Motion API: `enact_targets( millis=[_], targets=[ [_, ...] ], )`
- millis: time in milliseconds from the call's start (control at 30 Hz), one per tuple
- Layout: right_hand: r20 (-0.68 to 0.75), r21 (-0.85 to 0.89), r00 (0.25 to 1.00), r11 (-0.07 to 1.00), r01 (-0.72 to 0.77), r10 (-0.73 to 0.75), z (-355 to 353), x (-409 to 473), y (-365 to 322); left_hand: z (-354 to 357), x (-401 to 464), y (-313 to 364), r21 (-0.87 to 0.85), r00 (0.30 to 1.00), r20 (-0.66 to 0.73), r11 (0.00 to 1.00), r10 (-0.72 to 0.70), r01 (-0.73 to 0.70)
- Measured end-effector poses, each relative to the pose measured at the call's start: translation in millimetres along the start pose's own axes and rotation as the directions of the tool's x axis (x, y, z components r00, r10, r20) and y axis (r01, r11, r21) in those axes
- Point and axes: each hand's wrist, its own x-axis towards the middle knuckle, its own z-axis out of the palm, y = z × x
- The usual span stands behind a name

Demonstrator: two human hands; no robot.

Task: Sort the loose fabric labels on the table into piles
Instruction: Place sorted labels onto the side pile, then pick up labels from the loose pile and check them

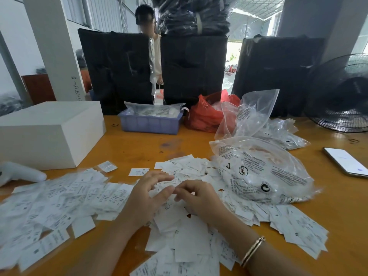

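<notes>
1. Two hands work over the orange desk [127, 150]: the left hand [148, 193] and the right hand [196, 195] meet fingertip to fingertip above the middle of the labels.
2. The left fingers [159, 176] are loosely spread, thumb reaching toward the right hand; the right fingers [182, 193] are curled inward. Motion blur hides whether either pinches a label, so I cannot tell what, if anything, they hold.
3. The fabric labels [59, 198] are too many to count: small white printed slips lie in a broad overlapping spread at left, a heap under and in front of the hands, and a scatter at right. Two lie apart, just beyond the left spread. Their print is too small to read.
4. One gold bracelet [253, 251] sits on the right wrist.
5. Containers: one blue plastic basket [149, 123] holds clear packets of printed material; one red plastic bag [207, 114] has contents I cannot make out; several clear plastic bags [260, 174] with black print lie at right, the nearest stuffed with white pieces and resting on labels.
6. One white box [47, 132] stands at left, closed.
7. One phone [346, 161] lies at the right edge, screen lit.
8. One black fan [342, 92] is cut off at the right; a white device [20, 172] is cut off at the left.
9. Three black wrapped bundles [191, 68] stand behind the desk, partly hiding a person [156, 56].
</notes>
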Motion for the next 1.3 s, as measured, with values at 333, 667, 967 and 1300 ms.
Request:
enact_targets(
  millis=[333,667,967,1300],
  targets=[
    [-0.236,-0.054,0.971,0.998,-0.039,0.025,-9,4,7,1,2,-4,-0.232,0.982,-0.080,0.962,-0.169,0.146],
    [0.060,-0.716,0.997,0.694,0.074,-0.045,-3,2,23,1,4,-6,-0.227,0.970,-0.132,0.959,-0.204,0.171],
    [0.126,-0.742,0.974,0.634,0.220,-0.190,8,3,25,-1,4,-6,-0.316,0.951,-0.160,0.926,-0.264,0.204],
    [0.095,-0.823,0.897,0.472,0.315,-0.433,7,-1,13,0,4,-2,-0.346,0.930,-0.189,0.908,-0.316,0.238]
  ],
)
